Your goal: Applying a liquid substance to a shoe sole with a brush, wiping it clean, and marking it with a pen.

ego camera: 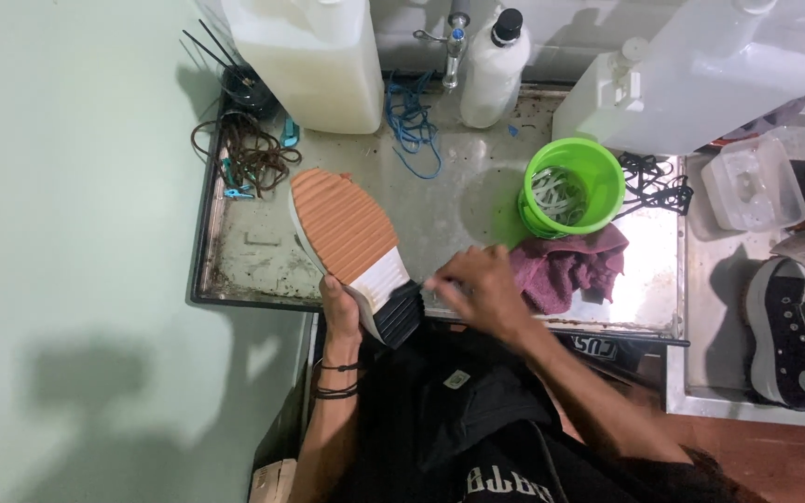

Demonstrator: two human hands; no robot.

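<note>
Shoe [347, 237], sole up with its orange tread looking clean, sits gripped at the heel in the left hand [339, 307], while the right hand [477, 284], fingers curled, blurred, presses at its black heel block, seemingly mid-scrub, purple rag [575, 265] just beyond.

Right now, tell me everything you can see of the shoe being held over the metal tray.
The shoe is turned sole-up, toe pointing away toward the wall. Its ribbed sole looks like rubber: orange over the forefoot, a white band mid-foot and a black heel block. A pale sidewall edge shows along the left; the upper is hidden. The left hand grips it from below near the heel, holding it tilted over the tray's front rim. The right hand is at the heel end, blurred; whether it touches is unclear.
</note>
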